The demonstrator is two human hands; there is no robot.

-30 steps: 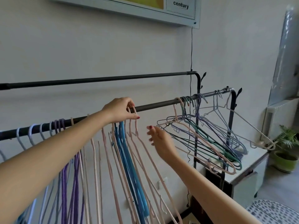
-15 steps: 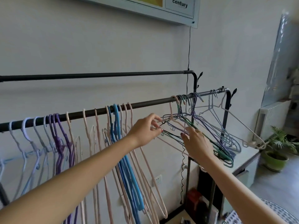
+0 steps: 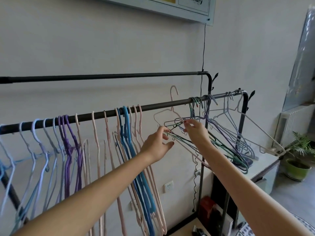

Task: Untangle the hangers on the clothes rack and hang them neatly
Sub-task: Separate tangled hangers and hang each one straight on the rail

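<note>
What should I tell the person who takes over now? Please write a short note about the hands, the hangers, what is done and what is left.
Left hand: pinches the tangled hangers at their near end.
Right hand: pinches the pink hanger, whose hook is lifted off and stands above the front rail.
Done: lilac, purple, pink and blue hangers hang in a row on the left of the rail.
Left: free the pink hanger, hang it with the row, then separate the green and purple tangle at the right end.
</note>
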